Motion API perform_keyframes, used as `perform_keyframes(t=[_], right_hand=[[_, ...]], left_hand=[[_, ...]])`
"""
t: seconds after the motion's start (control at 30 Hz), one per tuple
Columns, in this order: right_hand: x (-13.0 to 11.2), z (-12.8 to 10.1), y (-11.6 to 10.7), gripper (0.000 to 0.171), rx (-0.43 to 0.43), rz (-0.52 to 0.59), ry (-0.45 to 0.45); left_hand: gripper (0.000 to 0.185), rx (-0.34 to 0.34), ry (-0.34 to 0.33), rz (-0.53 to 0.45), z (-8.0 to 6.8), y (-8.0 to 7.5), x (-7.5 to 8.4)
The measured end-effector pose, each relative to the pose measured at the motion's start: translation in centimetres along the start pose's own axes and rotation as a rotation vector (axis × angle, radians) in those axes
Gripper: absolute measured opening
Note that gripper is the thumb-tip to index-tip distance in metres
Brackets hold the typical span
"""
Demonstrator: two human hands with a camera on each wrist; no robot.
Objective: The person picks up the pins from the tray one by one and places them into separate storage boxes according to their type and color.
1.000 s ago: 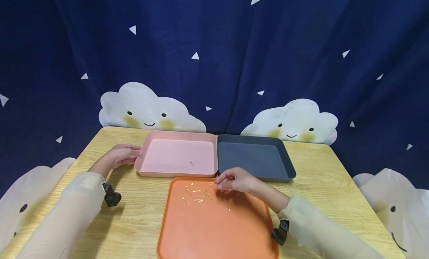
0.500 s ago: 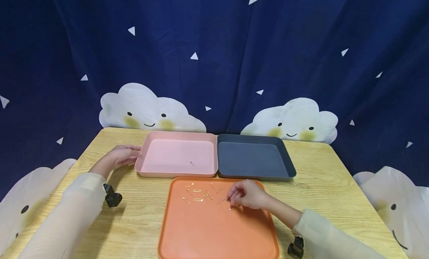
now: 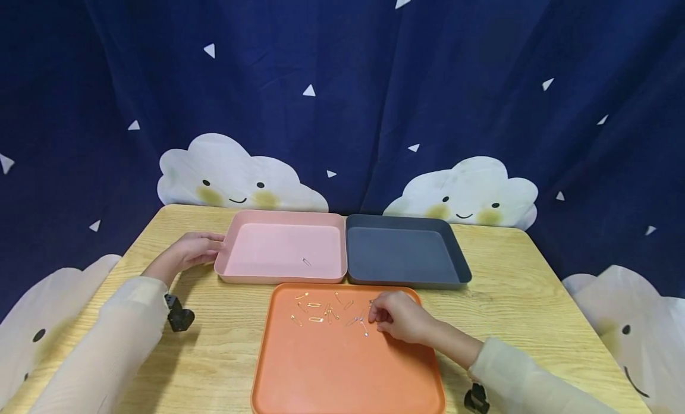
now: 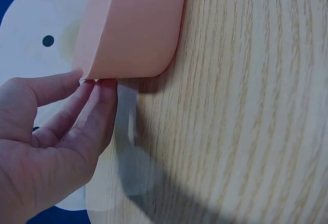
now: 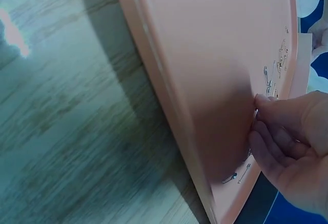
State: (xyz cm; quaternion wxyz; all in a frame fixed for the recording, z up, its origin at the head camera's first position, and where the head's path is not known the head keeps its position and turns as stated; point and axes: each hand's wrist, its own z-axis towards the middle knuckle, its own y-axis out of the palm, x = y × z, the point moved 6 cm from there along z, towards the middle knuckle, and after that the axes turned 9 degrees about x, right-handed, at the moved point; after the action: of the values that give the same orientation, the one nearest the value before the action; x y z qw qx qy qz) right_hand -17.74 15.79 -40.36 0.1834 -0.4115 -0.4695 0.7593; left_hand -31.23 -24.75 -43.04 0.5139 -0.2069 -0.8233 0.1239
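My right hand [image 3: 404,319] is low over the far right part of the orange tray [image 3: 348,366]. In the right wrist view, a sliver of metal, apparently a safety pin [image 5: 256,112], shows pinched between thumb and fingertip; most of it is hidden. Several gold safety pins [image 3: 316,319] lie scattered left of that hand, with a few silver safety pins [image 3: 352,322] closer to it. My left hand [image 3: 195,249] reaches to the left wall of the pink tray [image 3: 283,279], its fairly straight fingers and thumb touching the outside. One silver safety pin [image 3: 307,262] lies inside the pink tray.
A dark grey tray [image 3: 407,253] stands directly right of the pink one, both behind the orange tray. All rest on a wooden table [image 3: 508,295]. A navy curtain [image 3: 342,75] with clouds hangs behind the table. More pins [image 5: 245,172] lie beyond the right hand.
My right hand has moved right and toward me across the orange tray, uncovering gold and silver pins. The left hand has stayed at the pink tray.
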Motion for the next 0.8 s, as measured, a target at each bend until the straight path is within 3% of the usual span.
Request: perform_keyframes(t=[0.57,0.8], right_hand=[[0.43,-0.06,-0.43,0.018,0.002,-0.075,-0.024],[0.52,-0.12,-0.5,0.019,-0.003,-0.051,-0.052]], left_hand=[[0.062,0.002,0.025,0.016,-0.13,-0.15,0.14],[0.063,0.005,0.026,0.016,-0.27,-0.06,0.16]])
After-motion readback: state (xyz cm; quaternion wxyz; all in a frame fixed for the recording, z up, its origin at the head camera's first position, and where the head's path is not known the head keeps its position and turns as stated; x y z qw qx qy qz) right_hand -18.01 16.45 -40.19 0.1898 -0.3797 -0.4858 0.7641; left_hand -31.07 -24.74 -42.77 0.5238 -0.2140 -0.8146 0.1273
